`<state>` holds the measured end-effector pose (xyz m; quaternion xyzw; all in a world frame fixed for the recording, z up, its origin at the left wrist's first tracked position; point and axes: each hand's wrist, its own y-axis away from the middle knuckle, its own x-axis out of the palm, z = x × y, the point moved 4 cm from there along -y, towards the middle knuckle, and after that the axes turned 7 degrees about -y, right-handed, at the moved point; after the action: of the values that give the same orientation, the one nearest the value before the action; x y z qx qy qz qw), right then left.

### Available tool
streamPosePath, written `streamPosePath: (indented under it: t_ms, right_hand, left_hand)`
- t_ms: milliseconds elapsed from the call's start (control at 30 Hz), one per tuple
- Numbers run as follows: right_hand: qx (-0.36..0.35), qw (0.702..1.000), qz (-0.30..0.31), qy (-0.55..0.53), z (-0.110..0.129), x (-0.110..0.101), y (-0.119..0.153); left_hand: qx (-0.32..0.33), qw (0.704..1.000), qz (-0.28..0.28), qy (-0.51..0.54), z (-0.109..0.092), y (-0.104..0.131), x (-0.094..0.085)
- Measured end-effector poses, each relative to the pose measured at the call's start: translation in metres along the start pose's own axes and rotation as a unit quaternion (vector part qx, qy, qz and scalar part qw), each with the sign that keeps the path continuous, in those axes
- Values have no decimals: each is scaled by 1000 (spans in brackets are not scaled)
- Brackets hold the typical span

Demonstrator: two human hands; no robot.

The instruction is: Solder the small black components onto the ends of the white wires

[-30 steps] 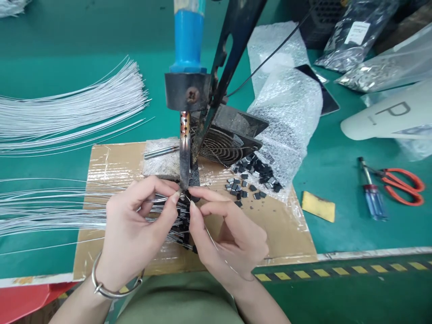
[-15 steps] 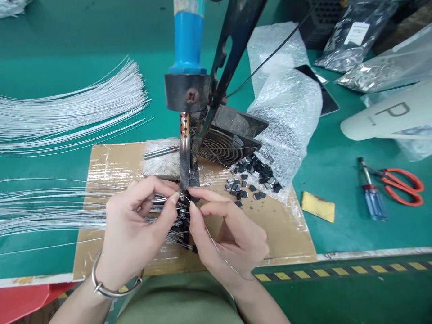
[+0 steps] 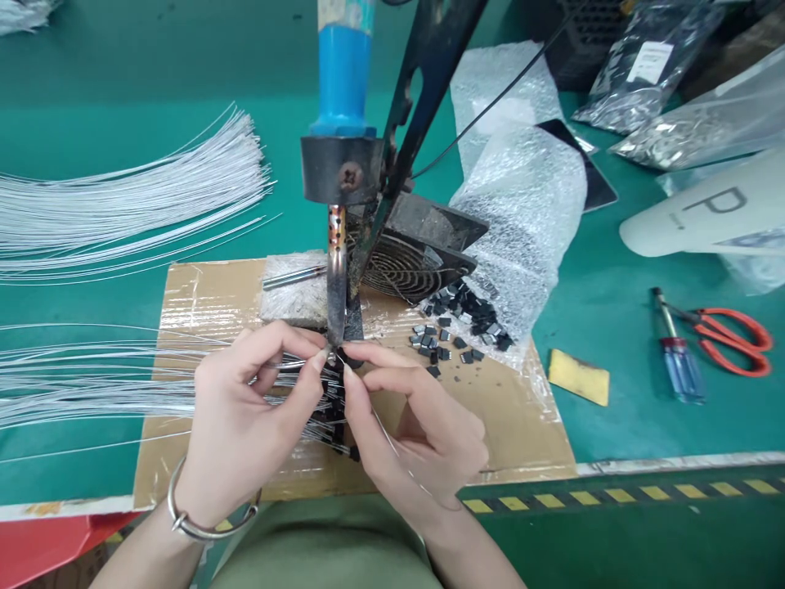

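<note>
Under the tip of a blue-handled soldering iron (image 3: 335, 294), my left hand (image 3: 248, 425) is closed in a pinch. The small piece between its thumb and forefinger is mostly hidden. My right hand (image 3: 417, 417) pinches a thin strand of solder wire (image 3: 392, 444), which runs down over the palm to the wrist. Both sets of fingertips nearly meet at the iron's tip. Below them lies a row of thin white wires (image 3: 165, 393) whose ends carry small black pieces (image 3: 336, 413).
A cardboard sheet (image 3: 509, 433) covers the bench. Behind the iron sits a black fan (image 3: 405, 266). Loose black connectors (image 3: 459, 319) lie by bubble wrap (image 3: 521, 213). Further right are a yellow sponge (image 3: 578, 376), a screwdriver (image 3: 682, 368) and red-handled scissors (image 3: 733, 339). A wire bundle (image 3: 123, 200) lies left.
Almost nothing differs. Both hands stay pinched at the iron's tip, and the whole view has shifted very slightly.
</note>
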<state>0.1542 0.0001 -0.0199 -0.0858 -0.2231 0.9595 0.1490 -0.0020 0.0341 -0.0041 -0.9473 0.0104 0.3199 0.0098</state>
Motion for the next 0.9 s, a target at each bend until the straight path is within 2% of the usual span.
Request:
streamPosePath:
  t_ms: [900]
  right_hand:
    - [-16,1000,0,11,0,0,0]
  left_hand:
    - [17,1000,-1,-3,-1,1,0]
